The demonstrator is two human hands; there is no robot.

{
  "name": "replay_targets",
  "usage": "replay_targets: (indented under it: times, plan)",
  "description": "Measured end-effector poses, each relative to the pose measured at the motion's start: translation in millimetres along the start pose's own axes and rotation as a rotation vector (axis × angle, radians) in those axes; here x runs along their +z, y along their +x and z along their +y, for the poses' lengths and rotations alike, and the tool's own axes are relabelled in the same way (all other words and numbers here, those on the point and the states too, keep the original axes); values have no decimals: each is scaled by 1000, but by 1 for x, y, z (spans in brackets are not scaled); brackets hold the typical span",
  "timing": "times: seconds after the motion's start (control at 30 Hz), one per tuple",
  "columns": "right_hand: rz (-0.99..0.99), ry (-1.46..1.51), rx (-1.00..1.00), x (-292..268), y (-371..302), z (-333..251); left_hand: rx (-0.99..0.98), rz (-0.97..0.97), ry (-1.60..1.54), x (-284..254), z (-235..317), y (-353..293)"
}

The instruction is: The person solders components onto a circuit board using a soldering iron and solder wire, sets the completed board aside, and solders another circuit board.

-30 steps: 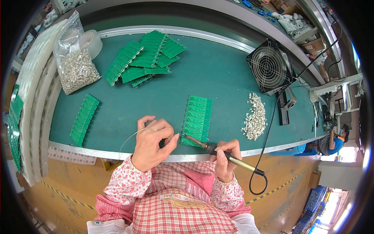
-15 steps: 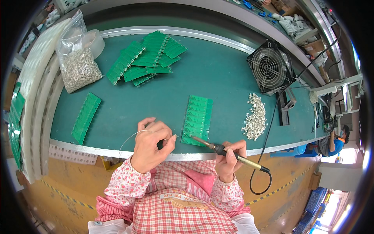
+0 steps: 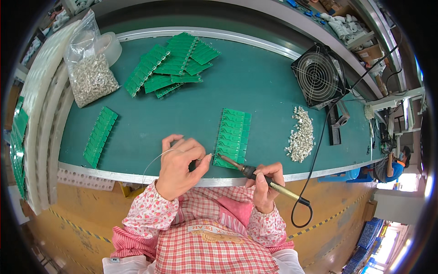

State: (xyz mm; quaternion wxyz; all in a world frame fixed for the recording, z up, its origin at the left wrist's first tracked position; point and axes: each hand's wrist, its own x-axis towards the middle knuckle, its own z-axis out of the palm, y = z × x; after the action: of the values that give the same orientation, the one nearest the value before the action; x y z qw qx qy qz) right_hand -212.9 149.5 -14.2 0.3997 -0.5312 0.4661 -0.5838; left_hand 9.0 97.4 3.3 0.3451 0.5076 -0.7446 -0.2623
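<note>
A green circuit board panel (image 3: 233,137) lies flat on the green work mat near the front edge. My right hand (image 3: 268,186) is closed around a soldering iron (image 3: 279,187), whose tip touches or hovers just over the panel's lower left edge. Thin solder wire (image 3: 155,159) is pinched between the thumb and finger of my left hand (image 3: 183,165). Its short end points at the same edge, close to the iron tip; whether they touch is too small to tell. The rest of the wire loops back left over that hand.
Several green boards (image 3: 175,64) are piled at the back, and another board (image 3: 100,137) lies at left. Small white connectors (image 3: 301,134) form a heap at right, below a black fan (image 3: 317,75). A bag of white parts (image 3: 93,77) stands back left. The iron's cable (image 3: 315,160) runs rightward.
My left hand has shifted slightly right, bringing the wire end closer to the panel edge. The iron tip has moved a little left and up along the panel.
</note>
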Motion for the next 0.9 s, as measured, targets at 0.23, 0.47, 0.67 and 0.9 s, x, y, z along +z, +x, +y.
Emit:
replay_targets:
  times: [0.23,0.47,0.67,0.9]
  plan:
    - [4,-28,13,1,0,-1,11,-16,17,-1,0,0]
    - [25,-8,27,3,0,-1,14,-2,-14,-1,1,0]
    - [130,43,-27,7,2,0,-19,38,-90,-1,-2,-1]
    - [123,45,-50,9,4,-2,11,-31,-95,-5,-3,-1]
